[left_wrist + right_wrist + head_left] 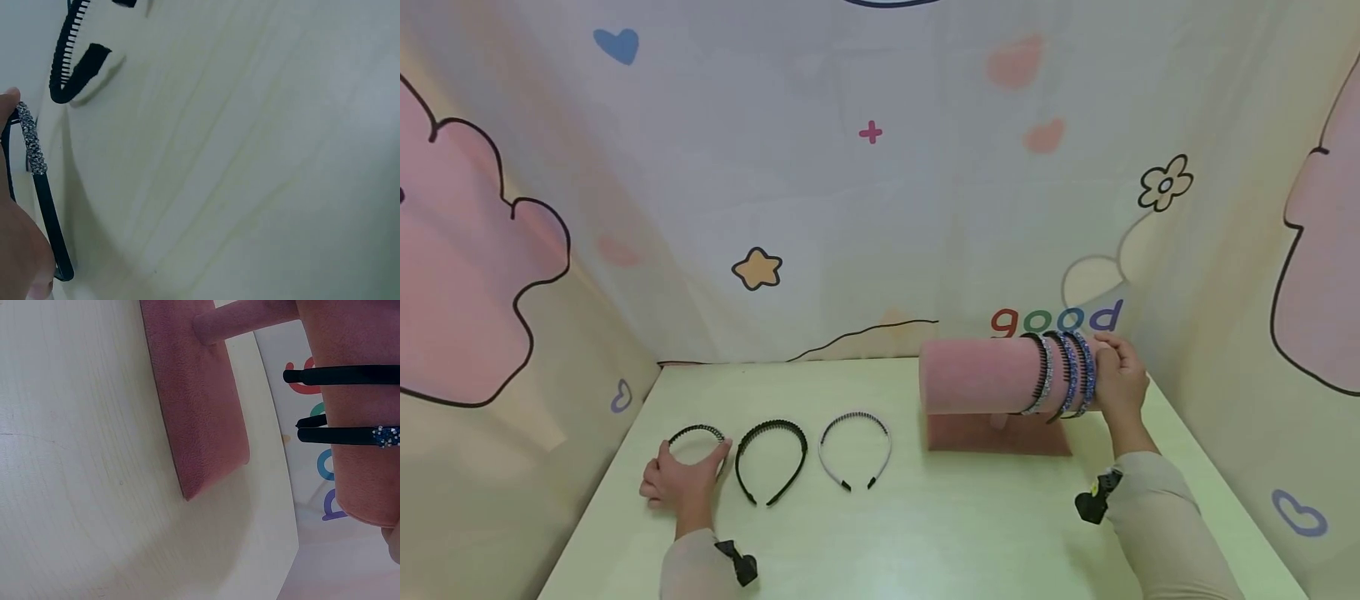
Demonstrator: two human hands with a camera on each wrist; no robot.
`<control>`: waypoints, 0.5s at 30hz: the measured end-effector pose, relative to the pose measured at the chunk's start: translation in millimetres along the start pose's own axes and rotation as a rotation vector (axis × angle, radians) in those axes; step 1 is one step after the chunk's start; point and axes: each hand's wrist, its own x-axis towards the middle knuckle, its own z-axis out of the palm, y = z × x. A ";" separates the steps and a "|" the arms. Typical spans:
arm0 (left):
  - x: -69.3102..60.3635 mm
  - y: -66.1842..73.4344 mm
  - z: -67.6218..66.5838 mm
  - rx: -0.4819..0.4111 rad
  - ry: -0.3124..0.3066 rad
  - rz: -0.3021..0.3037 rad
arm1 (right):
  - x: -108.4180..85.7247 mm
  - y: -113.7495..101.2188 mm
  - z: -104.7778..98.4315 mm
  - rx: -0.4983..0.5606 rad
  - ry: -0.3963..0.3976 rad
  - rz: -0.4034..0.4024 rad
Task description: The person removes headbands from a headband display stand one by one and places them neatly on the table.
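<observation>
My left hand (681, 483) grips a black headband with glittery stones (33, 140) at the table's left, thumb on one side and fingers on the other. Beside it lie a black toothed headband (772, 425) and a white headband (889, 442). On the right, a pink velvet headband stand (973, 375) has a horizontal roll on a flat base (197, 412). Three sparkly headbands, one silvery (1047, 375) and two blue (1088, 375), sit around the roll near its right end. My right hand (1122, 379) holds that end of the roll; the right wrist view shows only a bit of it.
A pale wooden table (880, 542) carries everything. A printed cloth backdrop (865, 208) stands behind it, with side walls on the left and right. The stand is close to the back edge.
</observation>
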 end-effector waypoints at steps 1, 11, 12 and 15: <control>0.3 -1.3 0.5 0.011 -0.006 0.001 | -0.7 -0.5 -0.8 0.000 0.001 -0.001; 5.6 -12.7 5.8 0.093 -0.025 0.001 | -1.0 -0.8 -2.6 -0.004 -0.005 0.004; 6.2 -13.0 5.6 0.108 -0.032 -0.003 | -1.0 -0.8 -2.6 -0.003 -0.005 0.003; 7.4 -13.8 4.6 0.151 -0.060 -0.009 | -0.7 -1.1 -2.3 0.000 -0.005 -0.005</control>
